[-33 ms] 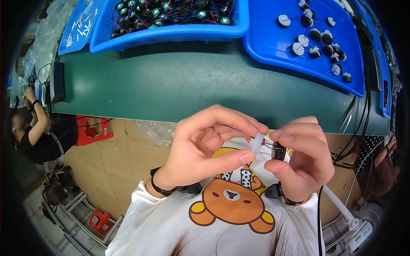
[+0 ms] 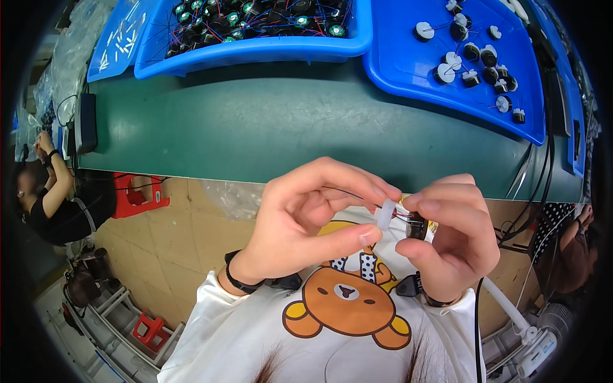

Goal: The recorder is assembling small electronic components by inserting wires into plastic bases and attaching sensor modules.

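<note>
1. Left hand (image 2: 284, 220): thumb and fingertips pinching a white plastic piece (image 2: 384, 215). Right hand (image 2: 463, 236): thumb and fingers pinching a black round part (image 2: 416, 226). Neither hand is spread.
2. Location: both pieces held up off the near edge of the green tabletop (image 2: 255, 115), right of its middle, in front of the wearer's shirt (image 2: 242, 332).
3. Pieces close, not touching; thin wires (image 2: 401, 217) cross the gap. A dark wire also runs back under the left fingers, so they probably thread through the white piece; the hole itself is hidden.
4. Doing it well: grip the black part by its sides, fingers clear of the face where the wires leave.
5. Keep both pieces in line; a tilt would likely pinch or kink a wire.
6. Take up slack gently from the left side; a hard tug could strain the wire joints.
7. Light squeeze on the white piece; it looks soft-edged, hard to be sure.
8. Reference: capped parts (image 2: 445, 73) in the blue tray (image 2: 405, 70) at the tabletop's far right corner show white pieces against black ones.
</note>
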A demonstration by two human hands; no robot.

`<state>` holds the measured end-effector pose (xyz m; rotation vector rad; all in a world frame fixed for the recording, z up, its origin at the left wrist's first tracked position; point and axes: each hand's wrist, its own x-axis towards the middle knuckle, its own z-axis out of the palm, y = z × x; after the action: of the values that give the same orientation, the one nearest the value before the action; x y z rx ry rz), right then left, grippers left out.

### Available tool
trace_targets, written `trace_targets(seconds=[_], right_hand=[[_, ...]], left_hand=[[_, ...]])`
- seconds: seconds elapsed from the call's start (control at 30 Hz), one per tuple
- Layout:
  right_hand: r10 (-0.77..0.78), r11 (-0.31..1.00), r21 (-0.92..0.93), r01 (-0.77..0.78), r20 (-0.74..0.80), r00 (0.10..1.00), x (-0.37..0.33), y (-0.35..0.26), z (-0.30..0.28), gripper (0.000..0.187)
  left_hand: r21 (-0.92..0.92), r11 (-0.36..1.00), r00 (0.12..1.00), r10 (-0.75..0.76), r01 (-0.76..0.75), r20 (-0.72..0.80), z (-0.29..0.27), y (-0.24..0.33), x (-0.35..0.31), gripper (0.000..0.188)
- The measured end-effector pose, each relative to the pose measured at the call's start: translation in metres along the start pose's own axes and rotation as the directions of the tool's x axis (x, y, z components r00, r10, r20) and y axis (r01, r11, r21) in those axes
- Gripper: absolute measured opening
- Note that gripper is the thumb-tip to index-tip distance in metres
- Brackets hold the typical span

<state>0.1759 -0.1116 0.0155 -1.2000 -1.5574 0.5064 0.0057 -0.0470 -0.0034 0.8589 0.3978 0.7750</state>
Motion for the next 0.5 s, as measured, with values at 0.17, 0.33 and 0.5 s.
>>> trace_targets(seconds=[0.17, 0.33, 0.5], right_hand=[[0.02, 0.997, 0.07, -0.019, -0.014, 1.0, 0.0021, -0.0027, 0.0011, 0.04], [0.112, 0.985, 0.144, -0.095, -0.11, 0.988, -0.0042, -0.0063, 0.0084, 0.041], [0.063, 0.99, 0.129, -0.05, -0.098, 0.993, -0.007, -0.0007, 0.0083, 0.041]], left_hand=[[-0.026, 1.0, 0.999, 0.013, -0.011, 0.047, -0.0018, -0.0021, -0.0008, 0.03], [0.016, 1.0, 1.0, -0.001, 0.001, 0.023, 0.001, -0.0033, -0.0003, 0.03], [0.052, 0.998, 0.999, 0.045, -0.046, 0.021, 0.0019, -0.0033, 0.0013, 0.029]])
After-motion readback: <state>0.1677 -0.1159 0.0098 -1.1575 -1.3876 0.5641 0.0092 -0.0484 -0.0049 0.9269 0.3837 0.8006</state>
